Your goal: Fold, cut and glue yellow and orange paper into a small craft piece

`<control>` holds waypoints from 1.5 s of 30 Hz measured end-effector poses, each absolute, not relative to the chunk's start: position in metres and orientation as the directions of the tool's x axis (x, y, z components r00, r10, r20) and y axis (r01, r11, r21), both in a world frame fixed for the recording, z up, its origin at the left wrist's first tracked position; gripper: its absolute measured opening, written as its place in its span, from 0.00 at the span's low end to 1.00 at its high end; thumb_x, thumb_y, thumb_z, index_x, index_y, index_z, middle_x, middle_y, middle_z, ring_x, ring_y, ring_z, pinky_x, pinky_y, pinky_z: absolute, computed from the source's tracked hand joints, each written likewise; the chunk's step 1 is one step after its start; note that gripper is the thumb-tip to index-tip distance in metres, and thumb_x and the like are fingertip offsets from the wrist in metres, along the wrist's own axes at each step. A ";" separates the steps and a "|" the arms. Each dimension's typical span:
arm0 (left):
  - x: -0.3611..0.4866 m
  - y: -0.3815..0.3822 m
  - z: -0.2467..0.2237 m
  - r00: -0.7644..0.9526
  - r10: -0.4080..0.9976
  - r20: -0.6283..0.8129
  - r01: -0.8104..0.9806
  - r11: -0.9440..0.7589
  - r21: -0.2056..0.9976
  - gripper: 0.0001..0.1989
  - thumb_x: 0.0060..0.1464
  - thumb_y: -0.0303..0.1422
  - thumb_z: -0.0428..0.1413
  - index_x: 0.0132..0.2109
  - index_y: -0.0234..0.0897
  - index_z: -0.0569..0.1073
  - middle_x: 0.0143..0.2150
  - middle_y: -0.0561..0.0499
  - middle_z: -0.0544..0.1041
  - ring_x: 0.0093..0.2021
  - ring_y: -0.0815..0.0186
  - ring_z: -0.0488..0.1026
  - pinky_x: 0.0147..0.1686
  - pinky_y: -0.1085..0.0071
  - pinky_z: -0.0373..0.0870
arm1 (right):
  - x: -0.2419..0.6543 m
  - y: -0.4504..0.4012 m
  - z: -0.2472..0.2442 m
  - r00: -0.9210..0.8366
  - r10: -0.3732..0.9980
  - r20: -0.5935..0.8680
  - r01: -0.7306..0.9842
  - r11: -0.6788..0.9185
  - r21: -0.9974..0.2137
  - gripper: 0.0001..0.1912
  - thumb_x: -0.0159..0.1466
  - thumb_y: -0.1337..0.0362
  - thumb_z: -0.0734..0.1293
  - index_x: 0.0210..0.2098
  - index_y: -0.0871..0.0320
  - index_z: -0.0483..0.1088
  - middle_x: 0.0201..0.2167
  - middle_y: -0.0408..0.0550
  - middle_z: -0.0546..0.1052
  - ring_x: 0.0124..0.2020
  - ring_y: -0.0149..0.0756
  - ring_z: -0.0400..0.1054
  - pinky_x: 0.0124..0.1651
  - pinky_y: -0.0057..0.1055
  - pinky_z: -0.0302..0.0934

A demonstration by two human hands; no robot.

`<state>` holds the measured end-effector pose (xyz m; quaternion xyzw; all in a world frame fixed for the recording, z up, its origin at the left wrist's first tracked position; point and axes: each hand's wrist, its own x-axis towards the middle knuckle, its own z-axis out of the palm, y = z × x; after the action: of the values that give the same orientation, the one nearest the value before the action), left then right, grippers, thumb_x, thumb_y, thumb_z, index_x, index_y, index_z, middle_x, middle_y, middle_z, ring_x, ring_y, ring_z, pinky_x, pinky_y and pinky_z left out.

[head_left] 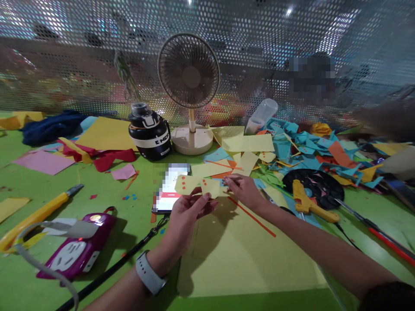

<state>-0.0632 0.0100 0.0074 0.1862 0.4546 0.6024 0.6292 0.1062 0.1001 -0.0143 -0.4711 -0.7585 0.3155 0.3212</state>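
Observation:
My left hand (193, 205), with a pale watch strap on its wrist, pinches a yellow paper cutout (188, 183) dotted with small orange squares. To the right of it, my right hand (243, 188) is closed at the fingertips; whatever they hold is too small to make out. Both hands are above a large yellow paper sheet (259, 263). A thin orange paper strip (251, 216) lies on that sheet below my right hand. Just behind my left hand, a phone (170, 188) with a lit screen is partly covered by the cutout.
A fan (191, 77) and a black bottle (149, 134) stand at the back. Coloured paper scraps (301, 142) pile up at the right, near a yellow glue gun (308, 201) on a black dish (327, 190). Left are a yellow cutter (48, 214) and a purple power bank (81, 246) with a cable.

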 end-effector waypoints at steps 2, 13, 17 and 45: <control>-0.063 0.010 0.008 -0.145 0.926 -0.348 -0.590 0.201 0.782 0.21 0.38 0.30 0.69 0.41 0.33 0.71 0.30 0.50 0.80 0.28 0.65 0.79 0.33 0.71 0.76 | 0.106 0.101 -0.015 -0.346 0.920 0.185 0.505 0.349 -0.790 0.15 0.64 0.58 0.60 0.32 0.59 0.74 0.34 0.49 0.79 0.27 0.34 0.74 0.32 0.29 0.68; -0.063 0.011 0.007 -0.145 0.920 -0.364 -0.592 0.214 0.777 0.19 0.40 0.29 0.68 0.40 0.33 0.70 0.30 0.51 0.80 0.28 0.65 0.79 0.31 0.73 0.76 | 0.109 0.102 -0.015 -0.307 0.940 0.148 0.442 0.278 -0.853 0.19 0.64 0.53 0.60 0.30 0.61 0.73 0.28 0.49 0.79 0.27 0.35 0.75 0.31 0.28 0.70; -0.063 0.011 0.006 -0.137 0.907 -0.398 -0.592 0.247 0.767 0.18 0.42 0.27 0.67 0.40 0.33 0.70 0.29 0.50 0.80 0.28 0.65 0.79 0.31 0.73 0.76 | 0.111 0.103 -0.011 -0.277 0.950 0.145 0.406 0.252 -0.878 0.20 0.63 0.50 0.61 0.29 0.61 0.73 0.28 0.50 0.79 0.27 0.35 0.75 0.31 0.29 0.71; -0.057 0.005 0.011 -0.057 0.913 -0.405 -0.619 0.286 0.731 0.15 0.47 0.27 0.65 0.40 0.34 0.67 0.31 0.48 0.79 0.29 0.63 0.79 0.31 0.70 0.75 | 0.094 0.062 0.034 -0.329 0.933 0.148 0.200 0.222 -0.954 0.17 0.62 0.52 0.64 0.30 0.60 0.73 0.30 0.50 0.79 0.26 0.33 0.74 0.30 0.28 0.69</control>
<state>-0.0570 0.0047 0.0112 0.1647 0.4455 0.5744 0.6667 0.0943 0.0622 0.0336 -0.4209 -0.6728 0.4602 0.3981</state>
